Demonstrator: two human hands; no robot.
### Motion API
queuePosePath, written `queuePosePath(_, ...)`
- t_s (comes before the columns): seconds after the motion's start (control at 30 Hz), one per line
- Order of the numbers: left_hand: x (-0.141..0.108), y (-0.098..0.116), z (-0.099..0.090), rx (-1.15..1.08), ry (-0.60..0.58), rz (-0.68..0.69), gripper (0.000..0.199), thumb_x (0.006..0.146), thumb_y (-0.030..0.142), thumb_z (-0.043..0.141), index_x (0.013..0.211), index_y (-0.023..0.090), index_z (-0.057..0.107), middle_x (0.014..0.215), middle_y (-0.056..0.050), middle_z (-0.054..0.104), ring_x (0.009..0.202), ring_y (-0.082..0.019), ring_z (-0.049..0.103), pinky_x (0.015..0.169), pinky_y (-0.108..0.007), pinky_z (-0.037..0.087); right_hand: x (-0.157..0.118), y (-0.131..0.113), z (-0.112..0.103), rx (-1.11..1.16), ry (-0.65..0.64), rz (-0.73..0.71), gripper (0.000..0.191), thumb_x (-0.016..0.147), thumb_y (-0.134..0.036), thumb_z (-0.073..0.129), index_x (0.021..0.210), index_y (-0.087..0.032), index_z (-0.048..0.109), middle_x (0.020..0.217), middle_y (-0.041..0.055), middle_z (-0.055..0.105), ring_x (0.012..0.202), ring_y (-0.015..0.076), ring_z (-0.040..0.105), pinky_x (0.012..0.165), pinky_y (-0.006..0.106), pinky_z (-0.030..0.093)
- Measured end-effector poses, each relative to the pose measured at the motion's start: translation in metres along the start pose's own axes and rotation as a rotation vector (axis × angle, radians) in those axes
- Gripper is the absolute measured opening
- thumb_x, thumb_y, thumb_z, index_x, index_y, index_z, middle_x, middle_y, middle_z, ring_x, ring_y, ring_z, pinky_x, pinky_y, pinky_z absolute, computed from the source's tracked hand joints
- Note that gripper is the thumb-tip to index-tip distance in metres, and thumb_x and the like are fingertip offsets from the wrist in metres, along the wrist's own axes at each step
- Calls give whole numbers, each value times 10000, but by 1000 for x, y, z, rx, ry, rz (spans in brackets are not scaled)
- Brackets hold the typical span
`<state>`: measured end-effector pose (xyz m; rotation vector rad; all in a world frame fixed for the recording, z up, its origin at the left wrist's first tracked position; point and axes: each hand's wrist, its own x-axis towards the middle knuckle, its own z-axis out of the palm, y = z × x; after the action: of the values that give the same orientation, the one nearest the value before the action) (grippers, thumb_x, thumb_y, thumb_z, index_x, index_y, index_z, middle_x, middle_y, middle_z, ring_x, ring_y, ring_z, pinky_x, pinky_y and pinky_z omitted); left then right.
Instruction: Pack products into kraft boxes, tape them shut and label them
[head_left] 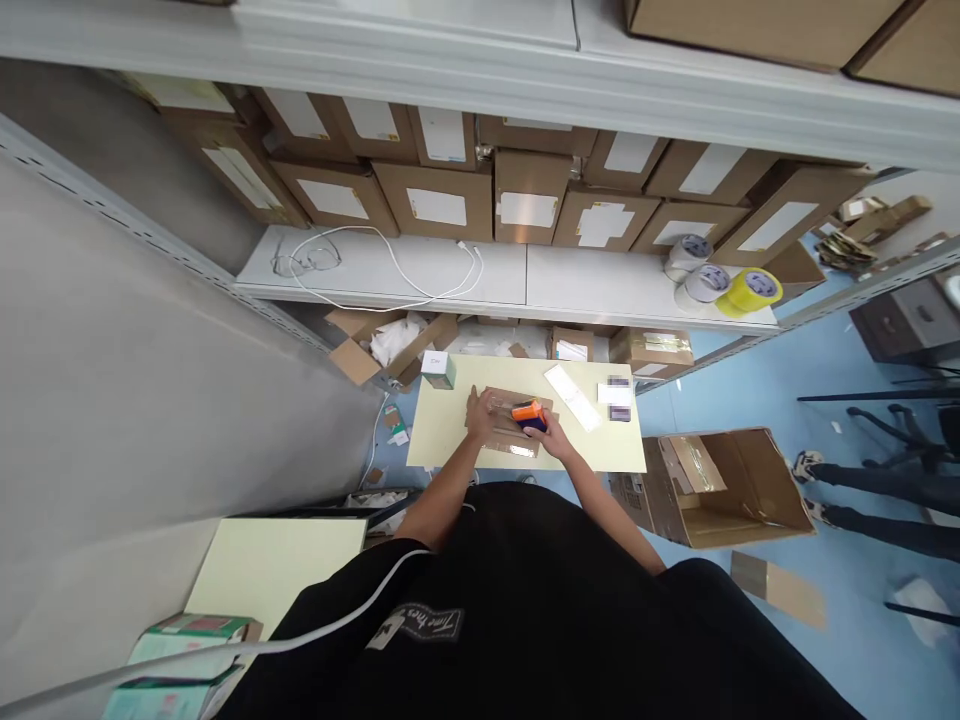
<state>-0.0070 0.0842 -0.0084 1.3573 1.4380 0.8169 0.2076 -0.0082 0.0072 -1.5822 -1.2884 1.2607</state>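
A cardboard box [510,437] lies on the pale yellow table in front of me, with shiny clear tape along its near side. My left hand [479,414] grips the box's left end, thumb on top and fingers at the edge. In my right hand [553,438] is an orange and dark blue tape dispenser [531,414], held over the middle of the box. Clear tape seems to stretch from the dispenser toward my left hand; its exact end is too small to tell.
On the table [442,440] are a small green and white box [438,369], a white paper strip [572,397] and a white label [615,396]. Tape rolls [703,287] and a white cable stand on the shelf ahead. An open carton [739,490] sits on the floor at right, near a person's legs [885,495].
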Motion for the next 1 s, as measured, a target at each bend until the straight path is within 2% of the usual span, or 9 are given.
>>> queuePosePath(0.1, -18, 10, -13, -79, -42, 108, 625, 791, 95, 696, 1392, 240, 605, 1476, -127, 595, 1477, -328, 447, 1213, -501, 366, -1, -4, -1, 26, 3, 0, 634, 819, -622, 747, 1287, -228, 580, 1221, 87, 671, 1106, 290, 635, 1008, 440, 533)
queuePosePath(0.23, -36, 29, -31, -356, -286, 95, 898, 827, 238, 745, 1629, 230, 343, 1135, -96, 762, 1185, -269, 687, 1079, -457, 485, -2, -5, 0, -9, 7, -18, 643, 827, -622, 752, 1310, -232, 586, 1255, 88, 673, 1136, 297, 630, 1031, 452, 524)
queuePosePath(0.33, -40, 48, -45, -483, -393, 52, 1005, 797, 314, 821, 1652, 205, 304, 966, -58, 786, 1032, -244, 736, 1023, -427, 515, -2, -3, 2, -36, -3, -30, 650, 825, -626, 758, 1317, -232, 596, 1258, 94, 682, 1131, 303, 634, 1030, 461, 523)
queuePosePath(0.4, -39, 60, -54, -553, -415, 11, 934, 807, 339, 818, 1622, 191, 387, 969, -70, 800, 1007, -246, 748, 1002, -415, 528, -1, -3, 3, -51, -31, -39, 663, 814, -622, 773, 1322, -232, 600, 1267, 96, 687, 1135, 304, 639, 1039, 463, 517)
queuePosePath(0.53, -35, 69, -69, -650, -454, -81, 620, 816, 346, 748, 1392, 131, 668, 1166, -159, 793, 1059, -286, 750, 975, -423, 545, 1, -5, 7, -69, -75, -48, 655, 799, -594, 796, 1308, -226, 607, 1249, 95, 700, 1131, 301, 649, 1041, 457, 512)
queuePosePath(0.7, -32, 58, -82, -605, -461, -80, 711, 710, 279, 828, 1397, 170, 679, 1423, -177, 681, 1140, -311, 732, 991, -435, 540, 2, -13, 5, -128, -82, -27, 646, 800, -588, 787, 1305, -223, 615, 1230, 88, 706, 1106, 303, 653, 1017, 463, 519)
queuePosePath(0.8, -31, 52, -82, -569, -437, -95, 757, 673, 317, 898, 1391, 199, 688, 1456, -166, 659, 1122, -316, 738, 988, -447, 552, 3, -19, 2, -165, -87, -11, 634, 790, -581, 796, 1280, -214, 633, 1212, 91, 711, 1095, 311, 655, 1011, 474, 518)
queuePosePath(0.9, -29, 46, -78, -511, -284, -171, 670, 665, 421, 937, 1264, 180, 758, 1314, -169, 743, 1018, -303, 758, 854, -399, 584, 6, -23, -2, -199, -110, -17, 636, 761, -566, 822, 1259, -208, 654, 1187, 92, 715, 1100, 321, 656, 1032, 493, 504)
queuePosePath(1.0, -24, 39, -72, -456, -110, -276, 582, 743, 610, 858, 1087, 143, 806, 1018, -161, 806, 789, -246, 746, 653, -325, 534, 10, -26, -6, -212, -140, -11, 667, 744, -550, 843, 1282, -204, 654, 1220, 105, 709, 1129, 329, 654, 1043, 494, 498)
